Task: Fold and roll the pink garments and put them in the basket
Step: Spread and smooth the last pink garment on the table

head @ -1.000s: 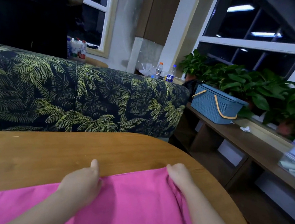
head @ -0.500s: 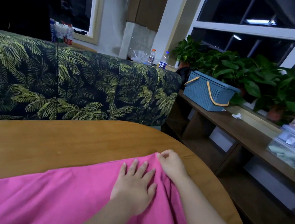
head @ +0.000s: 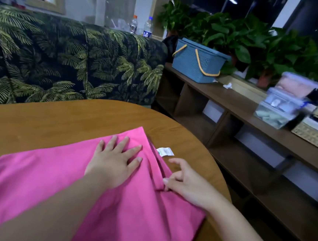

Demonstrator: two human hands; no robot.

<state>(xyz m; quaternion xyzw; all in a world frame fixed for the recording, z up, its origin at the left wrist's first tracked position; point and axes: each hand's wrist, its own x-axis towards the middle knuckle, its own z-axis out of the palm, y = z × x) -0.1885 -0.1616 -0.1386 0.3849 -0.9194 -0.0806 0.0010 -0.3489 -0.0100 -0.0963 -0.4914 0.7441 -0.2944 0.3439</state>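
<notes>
While pressing a pink garment flat on the wooden table, a person is folding its right edge.
Left hand is lying spread on the cloth; right hand is pinching the layered edge at 3 o'clock, where it may be slipping apart. Blue basket is waiting at 1 o'clock.

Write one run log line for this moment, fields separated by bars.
stage: flattening | left hand: flat on pink fabric garment | right hand: pinching garment's right edge | blue lidded plastic basket: on side shelf, closed
</notes>
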